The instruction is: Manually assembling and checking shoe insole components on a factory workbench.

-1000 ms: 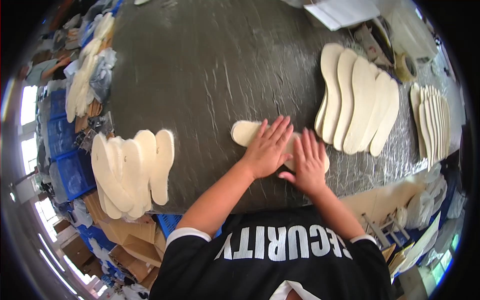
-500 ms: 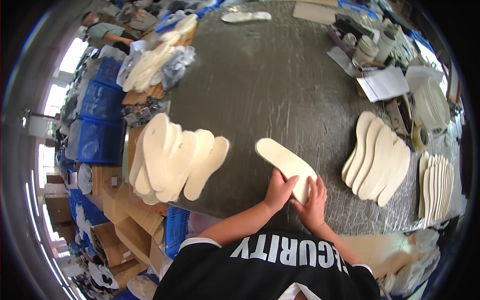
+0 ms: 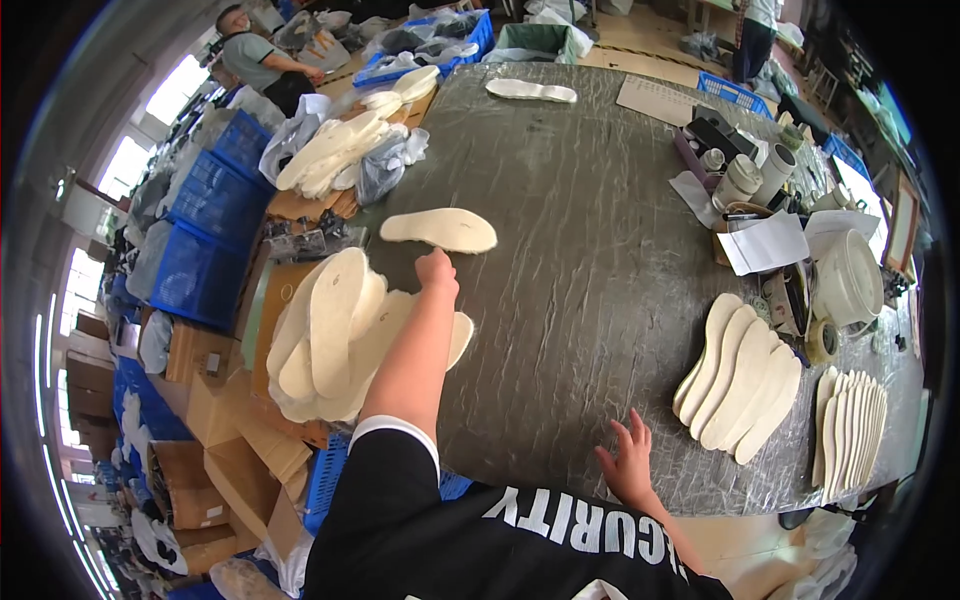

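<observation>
My left arm reaches forward, and my left hand (image 3: 437,272) has its fingers closed at the near edge of a cream insole (image 3: 452,228), which lies sideways over the dark table. A loose pile of similar insoles (image 3: 335,325) sits to the left, partly covered by my left forearm. My right hand (image 3: 629,462) is near the table's front edge, fingers apart, holding nothing. To its right lies a fanned stack of insoles (image 3: 738,375). A second, tighter row of insoles (image 3: 850,430) stands farther right.
The table (image 3: 560,260) is covered in wrinkled film. More insoles (image 3: 335,150) lie at the far left, and a pale pair (image 3: 530,91) at the far edge. Jars, papers and a white bucket (image 3: 848,280) crowd the right side. Blue crates (image 3: 205,265) stand left; a person (image 3: 262,65) is beyond.
My left hand has moved forward and left with the insole, which has turned sideways. My right hand has let go of it and opened. The view has tilted up.
</observation>
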Motion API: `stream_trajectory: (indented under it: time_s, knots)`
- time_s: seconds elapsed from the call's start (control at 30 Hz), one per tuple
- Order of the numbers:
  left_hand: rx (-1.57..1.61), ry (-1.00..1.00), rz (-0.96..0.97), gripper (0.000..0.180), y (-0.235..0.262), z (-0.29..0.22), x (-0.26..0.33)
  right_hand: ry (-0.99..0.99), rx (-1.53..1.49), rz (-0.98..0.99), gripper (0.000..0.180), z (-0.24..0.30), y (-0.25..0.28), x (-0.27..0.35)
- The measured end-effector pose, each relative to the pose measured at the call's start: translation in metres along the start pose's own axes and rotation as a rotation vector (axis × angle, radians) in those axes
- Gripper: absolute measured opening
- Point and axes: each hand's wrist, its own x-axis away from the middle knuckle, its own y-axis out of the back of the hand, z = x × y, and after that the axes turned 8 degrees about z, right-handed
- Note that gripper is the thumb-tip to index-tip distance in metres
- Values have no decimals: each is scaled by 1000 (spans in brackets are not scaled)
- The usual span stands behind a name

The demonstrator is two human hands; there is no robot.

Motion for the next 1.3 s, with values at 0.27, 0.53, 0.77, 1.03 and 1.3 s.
stream_trajectory:
  time_s: [0.27, 0.53, 0.77, 1.03, 1.3]
  knots:
    - [-505, -204, 778, 26, -56, 132, 175, -8, 69, -299, 40, -35, 25, 6]
    - [-637, -156, 1016, 51, -112, 226, 259, -224, 359, -401, 43, -64, 56, 7]
    - [-301, 266, 1170, 37, -144, 223, 309, -282, 225, -237, 63, -91, 67, 20]
    - [-503, 36, 959, 16, -147, 231, 297, -298, 171, -274, 62, -115, 73, 26]
    - [-515, 32, 835, 36, -163, 232, 330, -530, 176, -382, 58, -137, 99, 42]
